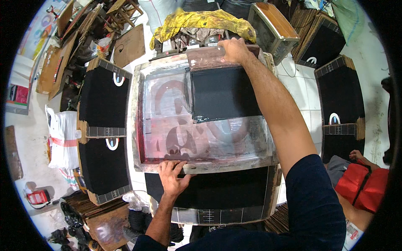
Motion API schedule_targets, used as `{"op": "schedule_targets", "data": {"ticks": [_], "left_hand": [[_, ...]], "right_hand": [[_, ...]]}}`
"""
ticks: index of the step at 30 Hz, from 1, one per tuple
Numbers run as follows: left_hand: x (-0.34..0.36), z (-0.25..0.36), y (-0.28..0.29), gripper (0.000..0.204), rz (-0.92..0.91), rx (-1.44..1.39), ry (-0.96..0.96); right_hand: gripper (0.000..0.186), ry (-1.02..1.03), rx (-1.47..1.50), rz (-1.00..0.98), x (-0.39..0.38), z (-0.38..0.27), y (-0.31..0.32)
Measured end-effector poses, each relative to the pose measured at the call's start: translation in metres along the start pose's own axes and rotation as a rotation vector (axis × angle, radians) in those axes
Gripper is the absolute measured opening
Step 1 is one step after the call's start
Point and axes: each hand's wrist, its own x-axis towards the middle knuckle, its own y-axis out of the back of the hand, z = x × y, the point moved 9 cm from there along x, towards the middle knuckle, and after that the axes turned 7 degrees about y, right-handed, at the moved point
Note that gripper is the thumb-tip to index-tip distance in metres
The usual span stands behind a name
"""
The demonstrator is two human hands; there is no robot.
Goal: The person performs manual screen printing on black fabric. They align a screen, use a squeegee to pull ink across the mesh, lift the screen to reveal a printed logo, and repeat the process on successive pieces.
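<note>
A screen printing frame (205,168) with a translucent mesh, stained red along its left side, lies over a board covered in black fabric (209,188). My left hand (171,178) grips the near rail of the frame left of its middle, fingers over the top and thumb spread to the right. Reaching across the screen, my right hand (235,51) is closed on the upper edge of a wide reddish-brown squeegee (203,58) at the far end. Below the squeegee, a glossy black ink patch (224,94) covers part of the mesh; my forearm hides its right side.
Boards with black fabric pieces (102,98) stand at left, and more black pieces (341,90) at right. A yellow stained cloth (205,23) drapes behind the frame. At lower right sits another person with a red item (360,184). A wooden-topped stand (276,25) is far right.
</note>
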Motion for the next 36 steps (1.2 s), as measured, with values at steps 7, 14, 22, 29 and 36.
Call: {"op": "schedule_targets", "data": {"ticks": [7,14,22,29,36], "left_hand": [[0.001,0.007,0.009,0.05,0.033,0.0,-0.026],[0.005,0.034,0.057,0.056,0.038,0.052,-0.09],[0.043,0.105,0.256,0.062,0.571,0.108,-0.357],[-0.067,-0.119,0.196,0.054,0.704,-0.209,0.078],[-0.393,-0.335,-0.113,0.038,-0.628,0.236,0.65]], "right_hand": [[0.056,-0.112,0.221,0.765,-0.193,-0.084,0.02],[0.045,-0.122,0.236,0.627,-0.367,-0.207,0.023],[0.026,-0.094,0.059,1.066,-0.318,-0.216,0.227],[0.041,-0.366,0.069,0.759,-0.26,-0.189,0.315],[0.044,-0.475,0.029,0.669,-0.234,-0.175,0.345]]}}
